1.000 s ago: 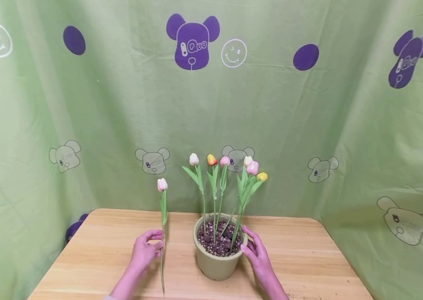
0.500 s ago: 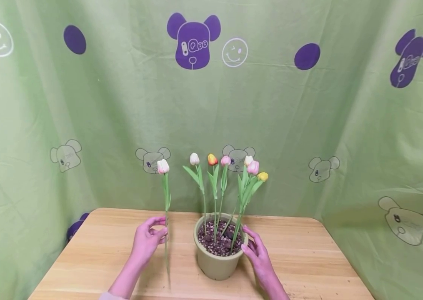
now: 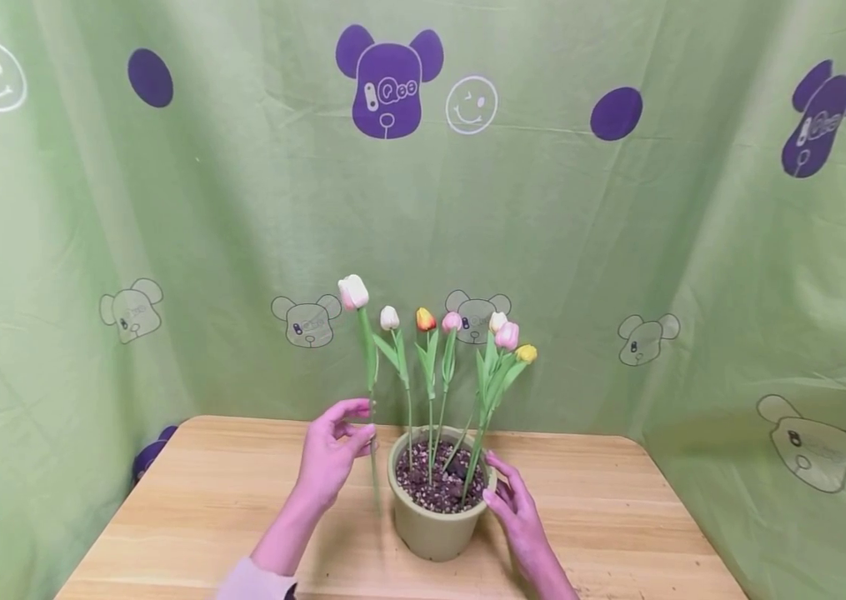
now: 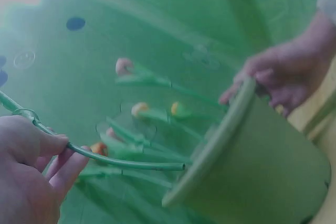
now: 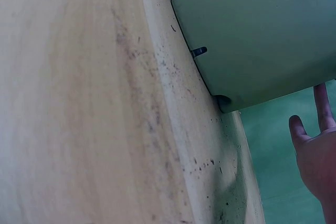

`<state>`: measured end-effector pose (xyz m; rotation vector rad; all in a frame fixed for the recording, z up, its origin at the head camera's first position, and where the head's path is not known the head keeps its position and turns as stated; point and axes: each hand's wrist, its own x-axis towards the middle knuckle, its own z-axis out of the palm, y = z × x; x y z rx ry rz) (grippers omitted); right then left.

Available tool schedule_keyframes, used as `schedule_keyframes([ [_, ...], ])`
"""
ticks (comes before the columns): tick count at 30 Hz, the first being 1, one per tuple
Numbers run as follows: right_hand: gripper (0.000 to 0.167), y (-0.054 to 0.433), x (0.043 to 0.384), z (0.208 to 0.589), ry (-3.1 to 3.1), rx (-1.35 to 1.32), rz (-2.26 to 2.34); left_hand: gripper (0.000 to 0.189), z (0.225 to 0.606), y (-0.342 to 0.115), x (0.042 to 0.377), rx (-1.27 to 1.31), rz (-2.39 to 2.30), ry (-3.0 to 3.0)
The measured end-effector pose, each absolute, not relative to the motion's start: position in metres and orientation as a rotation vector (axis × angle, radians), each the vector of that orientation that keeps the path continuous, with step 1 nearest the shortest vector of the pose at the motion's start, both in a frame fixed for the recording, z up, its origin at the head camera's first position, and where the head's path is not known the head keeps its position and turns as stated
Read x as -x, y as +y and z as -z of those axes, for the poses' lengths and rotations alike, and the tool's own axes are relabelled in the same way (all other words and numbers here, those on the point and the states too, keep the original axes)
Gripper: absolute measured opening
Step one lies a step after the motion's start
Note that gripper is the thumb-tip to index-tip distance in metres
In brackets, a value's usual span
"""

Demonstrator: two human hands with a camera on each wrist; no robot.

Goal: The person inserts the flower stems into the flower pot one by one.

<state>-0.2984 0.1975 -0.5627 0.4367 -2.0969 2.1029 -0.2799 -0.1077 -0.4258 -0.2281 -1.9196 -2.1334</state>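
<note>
My left hand [image 3: 332, 450] pinches the thin green stem of a pale pink-and-white tulip [image 3: 353, 292] between thumb and fingers. The tulip stands nearly upright, left of a green flowerpot [image 3: 433, 533]. In the left wrist view, the cut end of its stem [image 4: 178, 166] hangs before the pot's rim, apart from the soil. My right hand [image 3: 520, 512] rests against the pot's right side, thumb and fingers spread at the rim. Dark soil [image 3: 433, 496] in the pot holds several tulips: white, orange-red [image 3: 426, 320], pink, cream and yellow [image 3: 526, 354].
The pot stands on a light wooden table [image 3: 595, 517]. Dark soil crumbs [image 5: 152, 114] lie beside it in the right wrist view. A green curtain [image 3: 543, 217] with bear prints and smiley faces surrounds the table at the back and sides.
My left hand has raised the pink-and-white tulip and carried it right, closer to the pot. The right hand and the pot stay in place.
</note>
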Motion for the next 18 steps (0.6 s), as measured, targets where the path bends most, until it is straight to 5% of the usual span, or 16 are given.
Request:
schedule_keyframes([
  [18, 0.056, 0.197, 0.298, 0.562, -2.08, -0.445, -2.13, 0.037, 0.429, -0.052, 0.296, 0.383, 2.077, -1.879],
])
